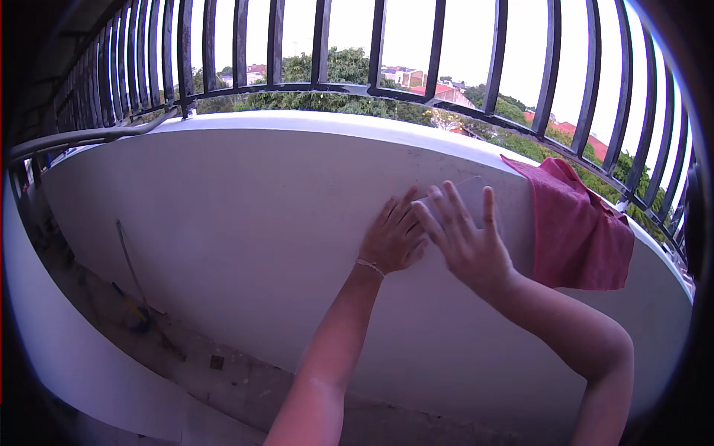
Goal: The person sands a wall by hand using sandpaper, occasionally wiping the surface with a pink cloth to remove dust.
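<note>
My left hand [393, 236], with a thin bracelet [370, 265] at its wrist, rests flat on the pale wall [245, 223], fingers stretched upward. Just to its right is my right hand [468, 245], raised with the fingers spread apart. Behind those fingers shows a thin, light-grey flat piece [470, 192], partly covered by the hand; its kind cannot be made out. A reddish-pink cloth [576, 230] hangs over the wall's top edge, to the right of my right hand.
Black metal railing [379, 44] runs along the white ledge [297, 121]. A grey hose or pipe [97, 136] lies at the left end. A long-handled tool [132, 267] leans low on the left, near a small dark square [216, 362] on the floor. Trees and roofs show beyond.
</note>
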Action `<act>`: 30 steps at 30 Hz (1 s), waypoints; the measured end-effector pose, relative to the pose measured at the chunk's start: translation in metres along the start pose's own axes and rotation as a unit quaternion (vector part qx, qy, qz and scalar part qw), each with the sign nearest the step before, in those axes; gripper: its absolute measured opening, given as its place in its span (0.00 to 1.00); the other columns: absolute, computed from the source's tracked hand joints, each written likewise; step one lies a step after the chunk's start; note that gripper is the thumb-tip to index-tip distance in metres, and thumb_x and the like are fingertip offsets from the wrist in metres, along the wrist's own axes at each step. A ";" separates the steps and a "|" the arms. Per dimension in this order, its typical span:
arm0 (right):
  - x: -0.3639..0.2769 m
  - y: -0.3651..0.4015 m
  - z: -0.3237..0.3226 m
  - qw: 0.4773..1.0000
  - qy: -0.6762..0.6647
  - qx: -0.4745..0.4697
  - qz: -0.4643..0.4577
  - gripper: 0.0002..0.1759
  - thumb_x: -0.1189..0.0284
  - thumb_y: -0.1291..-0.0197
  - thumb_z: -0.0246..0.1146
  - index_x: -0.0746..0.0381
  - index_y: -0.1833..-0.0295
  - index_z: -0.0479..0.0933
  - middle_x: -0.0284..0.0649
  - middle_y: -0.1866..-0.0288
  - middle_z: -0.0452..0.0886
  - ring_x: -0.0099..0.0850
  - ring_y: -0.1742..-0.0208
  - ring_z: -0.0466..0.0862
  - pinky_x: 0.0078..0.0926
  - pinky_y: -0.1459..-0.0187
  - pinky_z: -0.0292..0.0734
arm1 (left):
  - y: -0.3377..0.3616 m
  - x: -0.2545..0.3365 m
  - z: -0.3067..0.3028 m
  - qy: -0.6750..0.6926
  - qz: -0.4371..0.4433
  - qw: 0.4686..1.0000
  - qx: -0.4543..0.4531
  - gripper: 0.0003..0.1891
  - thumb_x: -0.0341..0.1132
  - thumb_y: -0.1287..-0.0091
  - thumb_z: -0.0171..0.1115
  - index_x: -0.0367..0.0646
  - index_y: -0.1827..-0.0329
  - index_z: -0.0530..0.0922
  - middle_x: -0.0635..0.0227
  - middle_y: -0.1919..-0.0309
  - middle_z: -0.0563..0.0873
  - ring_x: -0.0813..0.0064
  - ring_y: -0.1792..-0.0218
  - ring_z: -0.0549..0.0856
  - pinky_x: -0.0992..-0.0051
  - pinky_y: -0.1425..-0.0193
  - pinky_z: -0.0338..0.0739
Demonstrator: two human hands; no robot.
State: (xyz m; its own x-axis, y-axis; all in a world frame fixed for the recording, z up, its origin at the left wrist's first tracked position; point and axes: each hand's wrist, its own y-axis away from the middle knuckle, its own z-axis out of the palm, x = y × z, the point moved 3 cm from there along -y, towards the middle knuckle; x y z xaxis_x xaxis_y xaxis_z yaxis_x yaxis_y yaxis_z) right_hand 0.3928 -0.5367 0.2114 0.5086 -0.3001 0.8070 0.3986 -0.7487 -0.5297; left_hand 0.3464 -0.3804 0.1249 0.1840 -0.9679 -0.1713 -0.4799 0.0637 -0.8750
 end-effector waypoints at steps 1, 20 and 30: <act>-0.007 -0.001 0.001 1.000 0.003 -0.009 0.001 0.32 0.62 0.30 0.54 0.50 0.22 0.61 0.46 0.25 0.67 0.48 0.23 0.65 0.76 0.27 0.46 | 0.001 0.000 0.000 0.000 -0.001 1.000 -0.004 0.30 0.48 0.35 0.61 0.52 0.30 0.72 0.63 0.21 0.61 0.62 0.20 0.58 0.55 0.21 0.54; 0.013 0.233 -0.007 0.972 -0.212 -0.098 -0.005 0.38 0.63 0.36 0.56 0.39 0.20 0.53 0.31 0.16 0.51 0.37 0.17 0.53 0.82 0.29 0.29 | -0.003 0.006 -0.011 -0.055 0.041 0.996 0.055 0.25 0.33 0.34 0.50 0.48 0.33 0.77 0.59 0.31 0.75 0.49 0.27 0.68 0.50 0.23 0.61; -0.149 0.601 -0.146 0.467 -0.211 -0.256 0.820 0.40 0.84 0.36 0.46 0.66 0.19 0.41 0.58 0.18 0.45 0.55 0.20 0.51 0.44 0.23 0.50 | 0.043 -0.016 0.026 -0.118 0.102 0.984 -0.086 0.29 0.35 0.29 0.52 0.43 0.24 0.64 0.53 0.25 0.64 0.47 0.24 0.61 0.49 0.20 0.55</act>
State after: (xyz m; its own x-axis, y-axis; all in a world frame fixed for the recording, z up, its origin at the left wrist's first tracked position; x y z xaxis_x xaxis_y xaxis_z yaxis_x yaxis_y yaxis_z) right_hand 0.4451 -1.0283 -0.1893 -0.0425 -0.6551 -0.7543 -0.9699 0.2081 -0.1261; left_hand 0.3454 -0.3557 0.0780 0.2527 -0.8551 -0.4528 -0.6621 0.1884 -0.7253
